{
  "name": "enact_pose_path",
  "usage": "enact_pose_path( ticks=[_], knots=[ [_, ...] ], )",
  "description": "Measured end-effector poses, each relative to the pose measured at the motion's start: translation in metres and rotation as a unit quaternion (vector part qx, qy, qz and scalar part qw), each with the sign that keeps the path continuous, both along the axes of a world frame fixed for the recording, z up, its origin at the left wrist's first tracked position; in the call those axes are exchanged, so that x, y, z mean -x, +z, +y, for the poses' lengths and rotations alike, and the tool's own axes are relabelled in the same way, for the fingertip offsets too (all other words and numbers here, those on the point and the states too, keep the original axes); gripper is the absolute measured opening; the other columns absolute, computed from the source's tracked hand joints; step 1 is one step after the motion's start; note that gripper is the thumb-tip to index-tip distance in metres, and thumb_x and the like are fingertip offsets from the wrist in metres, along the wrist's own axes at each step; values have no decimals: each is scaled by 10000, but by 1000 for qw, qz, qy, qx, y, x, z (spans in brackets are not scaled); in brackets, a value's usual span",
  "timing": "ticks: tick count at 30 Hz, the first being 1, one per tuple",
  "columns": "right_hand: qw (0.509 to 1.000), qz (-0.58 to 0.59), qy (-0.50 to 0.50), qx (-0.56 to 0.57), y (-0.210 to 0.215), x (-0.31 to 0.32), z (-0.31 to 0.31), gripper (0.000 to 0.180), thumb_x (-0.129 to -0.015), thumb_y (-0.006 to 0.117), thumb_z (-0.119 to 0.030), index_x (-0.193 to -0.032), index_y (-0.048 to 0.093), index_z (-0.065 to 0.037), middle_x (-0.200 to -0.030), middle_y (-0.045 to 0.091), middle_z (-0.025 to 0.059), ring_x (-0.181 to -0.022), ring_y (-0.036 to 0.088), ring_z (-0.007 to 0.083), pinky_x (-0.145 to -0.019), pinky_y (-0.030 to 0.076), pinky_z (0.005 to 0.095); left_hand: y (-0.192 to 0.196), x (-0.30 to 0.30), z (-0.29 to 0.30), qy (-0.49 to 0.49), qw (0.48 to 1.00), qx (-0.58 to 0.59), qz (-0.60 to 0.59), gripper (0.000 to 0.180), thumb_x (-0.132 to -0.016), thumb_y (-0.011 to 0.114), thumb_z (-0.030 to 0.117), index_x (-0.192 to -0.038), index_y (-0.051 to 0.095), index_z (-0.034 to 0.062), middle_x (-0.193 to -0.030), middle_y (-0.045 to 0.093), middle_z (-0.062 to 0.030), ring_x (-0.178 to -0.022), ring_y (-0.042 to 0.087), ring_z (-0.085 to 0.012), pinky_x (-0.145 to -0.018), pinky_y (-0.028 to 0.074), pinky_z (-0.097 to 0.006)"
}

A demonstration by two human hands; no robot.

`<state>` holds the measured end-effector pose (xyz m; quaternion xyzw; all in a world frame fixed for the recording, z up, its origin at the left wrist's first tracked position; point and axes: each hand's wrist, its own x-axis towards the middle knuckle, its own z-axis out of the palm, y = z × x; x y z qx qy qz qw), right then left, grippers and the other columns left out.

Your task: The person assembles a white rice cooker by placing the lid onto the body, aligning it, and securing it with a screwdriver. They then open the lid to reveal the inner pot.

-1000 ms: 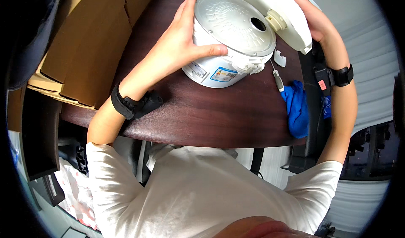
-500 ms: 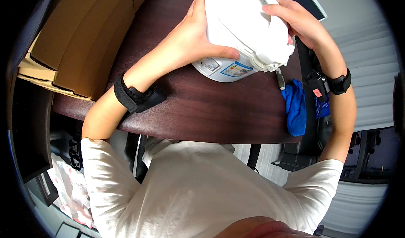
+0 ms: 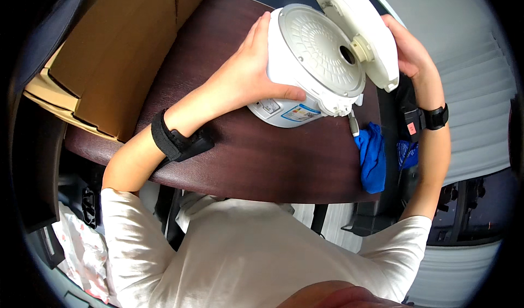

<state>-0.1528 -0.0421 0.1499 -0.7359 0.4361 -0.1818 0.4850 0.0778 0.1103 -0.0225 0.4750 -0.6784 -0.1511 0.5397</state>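
Observation:
A white rice cooker (image 3: 284,113) stands on the dark table, with blue-edged labels low on its front. Its lid (image 3: 376,27) is tilted up toward the right, baring a round, patterned grey plate (image 3: 316,40) with a dark hole near its right edge. Against the cooker's left side lies my left hand (image 3: 256,73), fingers stretched along the wall and thumb spread across the front. My right hand (image 3: 409,49) is at the outer side of the raised lid, fingers bent against its edge; part of their contact is hidden behind it.
Stacked brown cardboard boxes (image 3: 131,51) line the left of the table (image 3: 256,163). A blue cloth (image 3: 373,163) lies at the right edge, next to a grey-handled tool (image 3: 353,125). Black gear (image 3: 410,120) sits beyond that edge, beside my right forearm.
The lid has gone from lying down to tilted up, with my right hand moving outward on it. The grey plate has come into view. My left hand stays on the cooker's side.

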Motion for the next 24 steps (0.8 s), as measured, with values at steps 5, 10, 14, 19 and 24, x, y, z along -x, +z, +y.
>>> enact_pose_path(
  ticks=[5, 10, 14, 19, 24],
  knots=[
    [998, -37, 17, -45, 6, 0, -1, 478, -917, 635, -389, -1178, 664, 11, -1036, 725, 95, -863, 703, 129, -741, 581, 272, 2, 0, 1, -4, 1000, -16, -2, 1418, -585, 937, 463, -1516, 42, -122, -1534, 243, -358, -1454, 279, -418, -1196, 260, -405],
    [999, -17, -17, -41, 2, -2, 4, 424, -924, 638, -392, -1108, 680, -12, -908, 727, 82, -725, 693, 103, -622, 569, 250, 0, 1, 2, 6, 1000, -12, -15, 1405, -606, 923, 484, -1515, 41, -123, -1527, 248, -365, -1450, 284, -425, -1192, 271, -406],
    [998, 58, 24, 9, -4, -8, 12, 407, -920, 650, -426, -920, 669, -20, -599, 615, 5, -390, 519, 42, -339, 380, 188, -2, 2, 1, 12, 1000, 11, -11, 1308, -625, 904, 472, -1504, 121, -96, -1502, 286, -338, -1423, 320, -447, -1154, 345, -440],
    [988, 111, 95, 45, -6, -25, 36, 554, -902, 668, -451, -979, 644, 98, -600, 627, 59, -417, 572, 62, -381, 463, 175, -4, 2, 0, 22, 1000, -10, -9, 1337, -616, 908, 483, -1491, 107, -134, -1482, 298, -358, -1407, 344, -452, -1142, 363, -435],
    [966, 164, 105, 170, -19, -39, 55, 700, -868, 703, -464, -1066, 590, 198, -678, 672, 142, -483, 657, 128, -421, 532, 210, -1, 0, -2, -10, 1000, -22, 4, 1388, -603, 912, 497, -1488, 64, -156, -1480, 312, -368, -1396, 367, -451, -1146, 359, -424]
  ],
)
